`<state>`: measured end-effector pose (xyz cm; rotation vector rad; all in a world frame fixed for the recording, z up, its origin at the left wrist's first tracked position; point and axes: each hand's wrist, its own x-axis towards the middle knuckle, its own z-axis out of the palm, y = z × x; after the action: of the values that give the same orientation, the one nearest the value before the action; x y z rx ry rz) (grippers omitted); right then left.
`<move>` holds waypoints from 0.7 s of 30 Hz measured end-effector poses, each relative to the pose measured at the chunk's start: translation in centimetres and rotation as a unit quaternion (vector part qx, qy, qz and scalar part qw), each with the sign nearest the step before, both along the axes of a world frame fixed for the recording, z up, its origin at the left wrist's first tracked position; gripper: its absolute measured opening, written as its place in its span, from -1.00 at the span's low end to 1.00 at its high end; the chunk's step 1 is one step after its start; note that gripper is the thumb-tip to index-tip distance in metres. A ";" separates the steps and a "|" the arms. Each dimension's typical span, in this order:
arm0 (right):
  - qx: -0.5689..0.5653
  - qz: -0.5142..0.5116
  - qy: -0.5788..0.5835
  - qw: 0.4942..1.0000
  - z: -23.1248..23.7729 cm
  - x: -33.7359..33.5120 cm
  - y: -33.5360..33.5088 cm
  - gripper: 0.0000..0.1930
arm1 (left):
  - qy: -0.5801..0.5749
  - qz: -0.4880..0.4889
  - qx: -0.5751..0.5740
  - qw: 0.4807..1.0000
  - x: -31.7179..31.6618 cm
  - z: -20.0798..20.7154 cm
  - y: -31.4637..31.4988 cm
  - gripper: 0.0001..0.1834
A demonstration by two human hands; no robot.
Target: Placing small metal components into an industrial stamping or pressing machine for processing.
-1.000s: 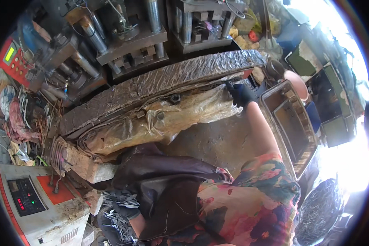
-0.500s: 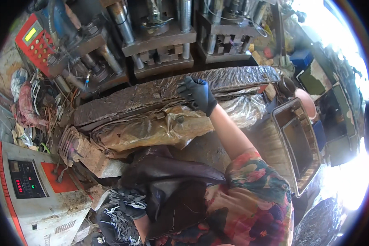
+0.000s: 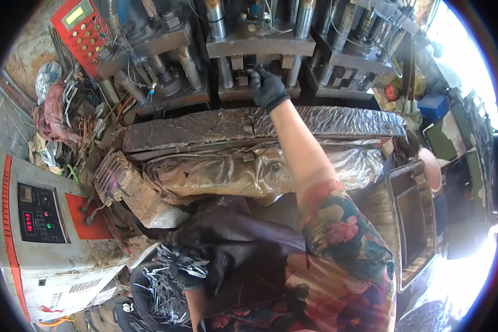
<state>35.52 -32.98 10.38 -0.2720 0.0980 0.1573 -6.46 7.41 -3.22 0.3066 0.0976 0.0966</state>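
I watch the right hand (image 3: 269, 91), curled, at the far middle press (image 3: 260, 47); whether it grips anything I cannot tell. Near left, the left hand (image 3: 189, 279) clasps grey strips (image 3: 191, 264) beside a black bucket (image 3: 135, 293).

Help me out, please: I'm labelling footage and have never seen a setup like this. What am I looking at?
There's no robot here. A person wears a camera on the head, looking down, and its fisheye lens bends straight edges near the rim.

The right hand, in a black glove, is raised in front of the middle press, a machine with metal plates on upright columns. Whether its grip holds anything is hard to tell.

The left hand, also gloved, holds a bunch of thin grey strips, apparently metal, beside a dark tub of similar ones.

Between person and presses runs a plastic-wrapped ledge, with crumpled plastic sheeting along its near side. The pale cabinet at left carries a lit red display.
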 end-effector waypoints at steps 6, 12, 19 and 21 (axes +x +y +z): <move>-0.498 -0.174 -0.186 0.829 -5.4 -16.2 -6.9 -0.78 | -0.013 -0.030 0.013 0.999 0.4 -0.6 0.2 -0.48; -0.321 -0.547 -0.090 0.768 1.3 -31.1 -20.6 -0.77 | 0.005 -0.139 0.103 0.985 1.6 2.5 -1.3 -0.57; -0.736 -0.087 -0.239 0.627 -3.7 -27.9 -0.1 -0.67 | -0.029 -0.092 -0.016 0.995 1.5 2.9 -2.4 -0.51; -0.505 0.112 -0.152 0.842 -5.6 -28.5 7.5 -0.72 | -0.048 -0.082 -0.042 0.995 1.5 2.7 -2.3 -0.47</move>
<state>6.98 -25.48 4.77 -1.3694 -0.1845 0.2847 -4.95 5.10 -0.52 0.2247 -0.0199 -0.0556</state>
